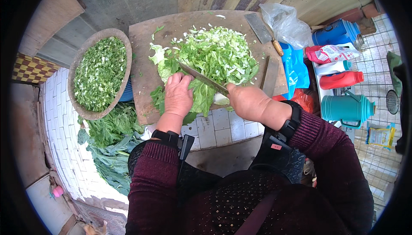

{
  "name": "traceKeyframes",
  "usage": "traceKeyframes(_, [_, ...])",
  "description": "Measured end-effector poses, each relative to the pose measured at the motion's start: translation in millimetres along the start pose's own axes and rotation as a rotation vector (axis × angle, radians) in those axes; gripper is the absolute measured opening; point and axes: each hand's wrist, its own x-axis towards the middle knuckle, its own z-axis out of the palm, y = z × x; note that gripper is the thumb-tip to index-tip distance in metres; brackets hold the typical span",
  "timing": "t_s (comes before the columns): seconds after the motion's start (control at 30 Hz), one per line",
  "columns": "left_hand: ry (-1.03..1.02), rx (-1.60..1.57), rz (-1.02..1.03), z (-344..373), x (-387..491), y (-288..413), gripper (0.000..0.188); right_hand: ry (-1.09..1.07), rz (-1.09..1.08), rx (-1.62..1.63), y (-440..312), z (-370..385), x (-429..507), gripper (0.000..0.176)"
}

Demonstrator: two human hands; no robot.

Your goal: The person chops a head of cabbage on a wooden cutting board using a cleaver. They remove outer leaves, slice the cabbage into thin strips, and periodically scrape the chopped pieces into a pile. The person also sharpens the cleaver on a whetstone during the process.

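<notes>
My right hand grips a kitchen knife, its blade slanting up and left across a heap of greens. Fingers bent, my left hand presses leafy greens down just left of the blade, and its fingertips are close to the metal. Whole leaves hang over the near edge of the wooden board. Beyond the knife lies a mound of shredded pale and green leaves. The knife's handle is hidden in my right fist.
A bowl of finely chopped greens stands left, above loose large leaves. At the board's right lie a cleaver, a flat dark bar and a clear plastic bag. Further right stand bottles and a teal thermos.
</notes>
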Motion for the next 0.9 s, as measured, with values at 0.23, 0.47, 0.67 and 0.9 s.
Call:
traceKeyframes(0.23, [-0.023, -0.02, 0.018, 1.1, 4.0, -5.7, 0.038, 0.06, -0.026, 0.13, -1.8, 31.8, 64.4, 0.017])
traceKeyframes(0.47, [0.045, -0.047, 0.016, -7.0, -7.3, -1.6, 0.038, 0.205, -0.086, 0.167, 21.3, 40.8, 108.2, 0.024])
traceKeyframes(0.67, [0.032, 0.025, -0.015, -2.3, -9.8, -0.7, 0.042, 0.11, 0.0, 0.117, 5.1, 6.2, 21.6, 0.017])
traceKeyframes(0.9, [-0.014, -0.008, -0.033, 1.3, -4.6, -5.1, 0.041, -0.02, -0.007, 0.042, -7.5, 11.9, 10.1, 0.018])
